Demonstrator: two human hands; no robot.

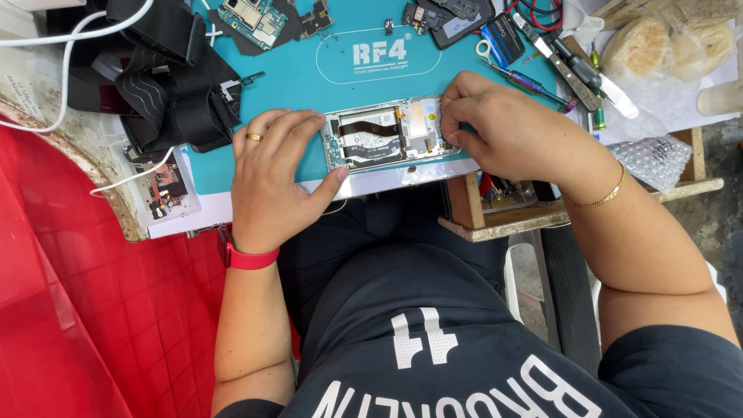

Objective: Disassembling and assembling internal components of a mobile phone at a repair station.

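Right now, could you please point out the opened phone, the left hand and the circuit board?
Phone (371, 139), head view: exposed middle, on the ribbon cable.
Left hand (271, 182), head view: back of the hand.
Circuit board (251, 17), head view: its centre, top of the mat.

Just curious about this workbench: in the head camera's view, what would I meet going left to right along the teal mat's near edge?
Black straps → left hand → opened phone → right hand → tweezers → clear bag of buns.
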